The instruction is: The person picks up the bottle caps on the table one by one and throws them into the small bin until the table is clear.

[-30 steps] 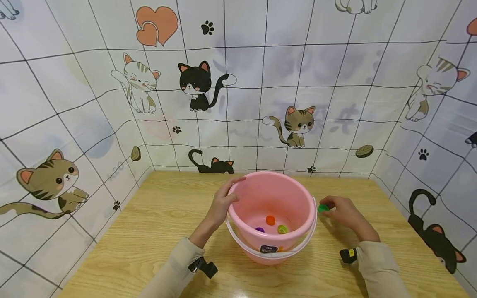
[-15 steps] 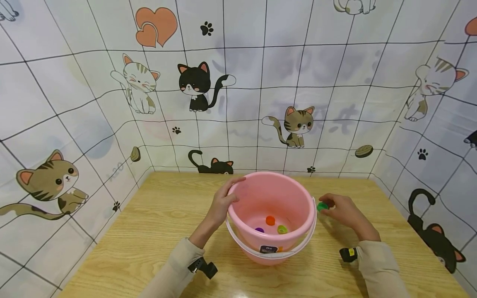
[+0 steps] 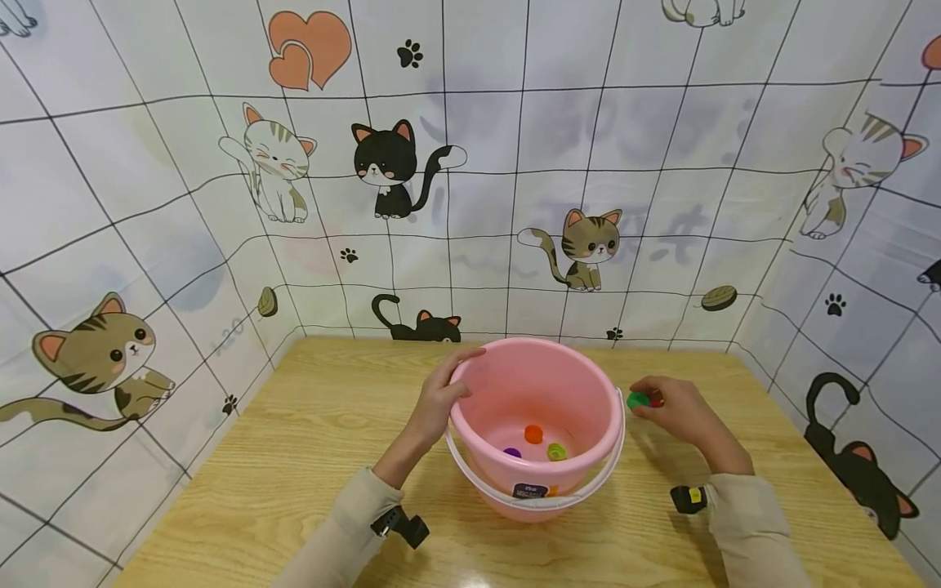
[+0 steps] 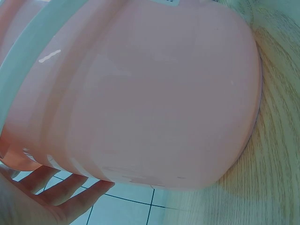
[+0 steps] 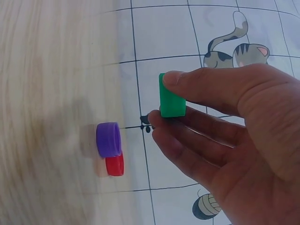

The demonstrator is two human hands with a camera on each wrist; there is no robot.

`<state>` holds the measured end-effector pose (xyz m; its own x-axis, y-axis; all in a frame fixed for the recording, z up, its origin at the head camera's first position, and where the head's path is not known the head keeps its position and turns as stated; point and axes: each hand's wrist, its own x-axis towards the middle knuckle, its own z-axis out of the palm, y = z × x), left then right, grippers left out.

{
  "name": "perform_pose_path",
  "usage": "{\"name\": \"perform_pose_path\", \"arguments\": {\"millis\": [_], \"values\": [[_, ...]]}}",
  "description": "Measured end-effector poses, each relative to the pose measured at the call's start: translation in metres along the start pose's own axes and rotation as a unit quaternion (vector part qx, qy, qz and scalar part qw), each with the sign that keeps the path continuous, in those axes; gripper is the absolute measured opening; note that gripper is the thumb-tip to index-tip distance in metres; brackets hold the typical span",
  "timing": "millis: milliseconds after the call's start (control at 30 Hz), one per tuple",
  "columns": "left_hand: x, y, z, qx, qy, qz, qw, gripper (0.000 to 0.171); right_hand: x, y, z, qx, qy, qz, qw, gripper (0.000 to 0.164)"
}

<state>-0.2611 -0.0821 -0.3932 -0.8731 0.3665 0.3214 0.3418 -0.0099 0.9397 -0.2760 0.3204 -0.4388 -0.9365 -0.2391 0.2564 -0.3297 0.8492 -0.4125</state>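
Observation:
A pink bucket [image 3: 507, 478] with a white handle stands on the table. My left hand [image 3: 435, 404] grips its rim at the left, thumb over the edge and fingers outside; in the left wrist view those fingers [image 4: 79, 197] lie along the bucket's wall. Just right of the bucket, my right hand [image 3: 678, 411] pinches a green bottle cap [image 5: 172, 96] between thumb and fingers, raised off the table. A purple bottle cap [image 5: 108, 139] and a smaller red cap [image 5: 115, 164] lie together on the table beneath that hand; the head view mostly hides them.
Inside the bucket, on its bottom, lie an orange cap [image 3: 532, 434], a yellow-green cap [image 3: 556, 452] and a partly hidden purple cap [image 3: 512, 452]. The wooden table [image 3: 316, 457] meets a cat-printed cloth [image 3: 485, 204] at the back and sides.
My right hand has risen slightly with the green cap, and a bit of red now shows beside it. The left hand and the bucket stay where they were.

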Motion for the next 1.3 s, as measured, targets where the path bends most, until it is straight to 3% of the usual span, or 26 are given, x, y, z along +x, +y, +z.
{"name": "perform_pose_path", "arguments": {"millis": [300,867,1300], "values": [[0.005,-0.017,0.000,0.017,0.026,0.010,0.9995,0.058,-0.002,-0.008,-0.008,0.003,-0.003,0.002,1.000,0.034],[0.004,-0.016,0.000,0.005,0.017,0.009,0.9998,0.058,-0.004,-0.026,-0.022,0.024,0.007,-0.010,1.000,0.035],[0.005,-0.019,0.000,0.022,0.026,0.013,0.9993,0.058,-0.006,-0.039,-0.031,0.034,0.009,-0.013,0.999,0.035]]}}
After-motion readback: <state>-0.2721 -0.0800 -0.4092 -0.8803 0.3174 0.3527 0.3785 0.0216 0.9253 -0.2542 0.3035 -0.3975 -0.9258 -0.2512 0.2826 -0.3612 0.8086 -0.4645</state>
